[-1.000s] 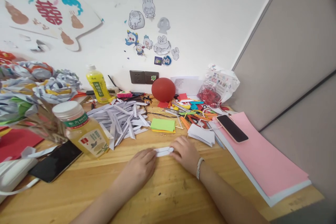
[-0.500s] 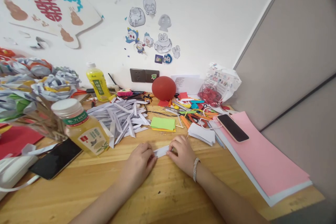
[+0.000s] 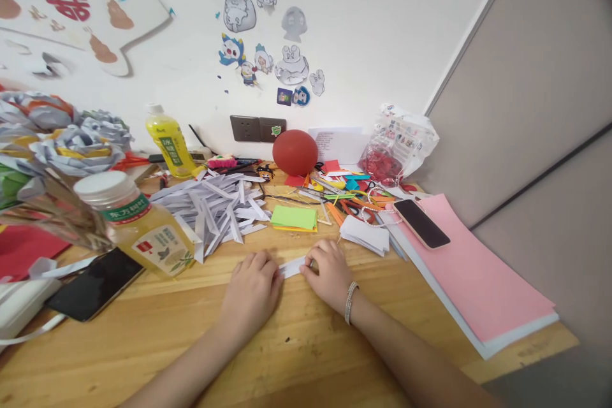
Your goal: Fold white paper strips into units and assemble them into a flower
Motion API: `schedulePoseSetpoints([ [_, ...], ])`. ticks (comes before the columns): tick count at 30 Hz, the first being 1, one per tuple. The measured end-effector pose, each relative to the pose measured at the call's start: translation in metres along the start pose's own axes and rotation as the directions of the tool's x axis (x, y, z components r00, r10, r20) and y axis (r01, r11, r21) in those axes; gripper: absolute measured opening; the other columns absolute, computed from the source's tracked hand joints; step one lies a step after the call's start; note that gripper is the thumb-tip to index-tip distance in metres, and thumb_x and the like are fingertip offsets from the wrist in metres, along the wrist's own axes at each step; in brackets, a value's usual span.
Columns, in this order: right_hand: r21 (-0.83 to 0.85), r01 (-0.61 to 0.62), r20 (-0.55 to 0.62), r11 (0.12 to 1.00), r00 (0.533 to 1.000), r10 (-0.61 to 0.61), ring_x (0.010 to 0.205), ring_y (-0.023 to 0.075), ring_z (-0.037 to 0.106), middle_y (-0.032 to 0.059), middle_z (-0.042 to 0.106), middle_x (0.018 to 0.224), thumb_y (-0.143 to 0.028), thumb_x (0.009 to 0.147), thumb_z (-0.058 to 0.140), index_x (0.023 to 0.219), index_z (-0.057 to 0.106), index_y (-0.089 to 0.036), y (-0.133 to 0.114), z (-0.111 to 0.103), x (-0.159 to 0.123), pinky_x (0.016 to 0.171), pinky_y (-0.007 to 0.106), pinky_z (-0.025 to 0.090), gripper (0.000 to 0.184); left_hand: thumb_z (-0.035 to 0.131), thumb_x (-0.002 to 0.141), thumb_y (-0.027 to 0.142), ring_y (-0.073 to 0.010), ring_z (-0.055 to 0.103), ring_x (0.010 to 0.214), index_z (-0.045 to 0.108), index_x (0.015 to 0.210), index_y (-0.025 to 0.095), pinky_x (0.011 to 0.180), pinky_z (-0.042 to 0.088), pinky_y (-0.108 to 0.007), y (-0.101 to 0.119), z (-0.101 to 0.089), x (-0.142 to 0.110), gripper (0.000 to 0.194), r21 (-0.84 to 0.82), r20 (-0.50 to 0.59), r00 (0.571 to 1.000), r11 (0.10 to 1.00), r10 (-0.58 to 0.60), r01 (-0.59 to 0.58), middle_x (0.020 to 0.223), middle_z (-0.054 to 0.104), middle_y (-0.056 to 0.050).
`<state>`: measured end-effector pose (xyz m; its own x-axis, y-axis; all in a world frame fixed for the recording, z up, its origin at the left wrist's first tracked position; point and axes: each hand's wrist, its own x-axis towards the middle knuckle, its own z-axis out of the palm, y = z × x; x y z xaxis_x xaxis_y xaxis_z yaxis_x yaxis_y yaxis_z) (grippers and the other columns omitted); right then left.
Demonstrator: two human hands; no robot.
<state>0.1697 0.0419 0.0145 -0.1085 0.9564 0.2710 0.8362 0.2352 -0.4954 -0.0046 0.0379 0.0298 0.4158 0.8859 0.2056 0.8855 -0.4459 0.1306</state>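
Note:
A small folded white paper piece [image 3: 292,266] lies on the wooden table [image 3: 306,344] between my hands. My left hand [image 3: 252,293] presses on its left end with curled fingers. My right hand [image 3: 329,274], a bracelet on its wrist, pinches its right end. Just behind lies a heap of folded white paper pieces [image 3: 215,207]. A green sticky-note pad [image 3: 294,217] and a small stack of white paper squares [image 3: 366,234] sit close beyond my right hand.
Two tea bottles [image 3: 141,229] [image 3: 169,143] stand at the left, beside a black phone [image 3: 93,284]. Another phone [image 3: 421,223] rests on pink paper sheets [image 3: 478,280] at the right. A red ball [image 3: 296,152], coloured scraps and a plastic bag [image 3: 399,146] line the wall.
My hands have drawn closer together on the paper piece, covering more of it. The camera has tilted slightly, shifting the scene up and left.

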Motion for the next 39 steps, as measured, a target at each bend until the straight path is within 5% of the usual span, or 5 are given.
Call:
schedulePoseSetpoints([
  [15, 0.058, -0.048, -0.040, 0.997, 0.998, 0.051, 0.085, 0.0174, 0.047, -0.0004, 0.053, 0.082, -0.023, 0.067, 0.071, 0.068, 0.061, -0.021, 0.007, 0.000, 0.002, 0.078, 0.028, 0.030, 0.010, 0.055, 0.076, 0.028, -0.0246, 0.052, 0.088, 0.056, 0.069, 0.019, 0.076, 0.037, -0.035, -0.002, -0.006, 0.005, 0.012, -0.130, 0.067, 0.971, 0.963, -0.229, 0.236, 0.083, 0.057, -0.005],
  [25, 0.051, -0.010, 0.006, 0.999, 1.000, 0.010, 0.087, 0.0181, 0.047, 0.0000, 0.055, 0.083, -0.016, 0.071, 0.062, 0.071, 0.061, -0.022, 0.014, 0.000, 0.004, 0.077, 0.029, 0.030, 0.005, 0.054, 0.074, 0.025, -0.0249, 0.053, 0.085, 0.054, 0.080, 0.018, 0.074, 0.040, -0.037, -0.013, -0.001, -0.003, 0.009, -0.170, -0.011, 0.981, 0.967, -0.192, 0.188, 0.084, 0.058, -0.005],
  [30, 0.047, 0.001, -0.017, 0.999, 1.000, 0.000, 0.084, 0.0177, 0.047, 0.0010, 0.055, 0.081, -0.008, 0.072, 0.055, 0.071, 0.058, -0.020, 0.017, 0.001, 0.006, 0.074, 0.028, 0.032, 0.012, 0.046, 0.083, 0.017, -0.0240, 0.052, 0.091, 0.057, 0.106, 0.021, 0.077, 0.041, -0.037, -0.015, 0.005, -0.006, 0.026, -0.119, -0.140, 0.989, 0.990, 0.053, -0.070, 0.101, 0.058, -0.008],
  [36, 0.068, 0.035, -0.062, 0.997, 0.998, -0.030, 0.084, 0.0186, 0.048, 0.0012, 0.056, 0.081, -0.009, 0.072, 0.055, 0.075, 0.057, -0.020, 0.018, 0.002, 0.004, 0.075, 0.030, 0.034, 0.012, 0.040, 0.089, 0.013, -0.0253, 0.049, 0.103, 0.054, 0.117, 0.019, 0.084, 0.038, -0.039, -0.012, 0.007, -0.009, 0.032, 0.093, -0.181, 0.883, 0.901, 0.433, -0.423, 0.113, 0.060, -0.008],
  [39, 0.096, 0.078, -0.092, 0.992, 0.993, -0.070, 0.084, 0.0180, 0.049, 0.0009, 0.056, 0.082, -0.007, 0.072, 0.055, 0.086, 0.058, -0.019, 0.018, 0.001, 0.003, 0.075, 0.030, 0.035, 0.019, 0.037, 0.091, 0.014, -0.0238, 0.050, 0.103, 0.055, 0.115, 0.015, 0.085, 0.038, -0.037, -0.011, 0.007, -0.009, 0.030, 0.130, -0.163, 0.854, 0.869, 0.494, -0.478, 0.111, 0.062, -0.007],
])
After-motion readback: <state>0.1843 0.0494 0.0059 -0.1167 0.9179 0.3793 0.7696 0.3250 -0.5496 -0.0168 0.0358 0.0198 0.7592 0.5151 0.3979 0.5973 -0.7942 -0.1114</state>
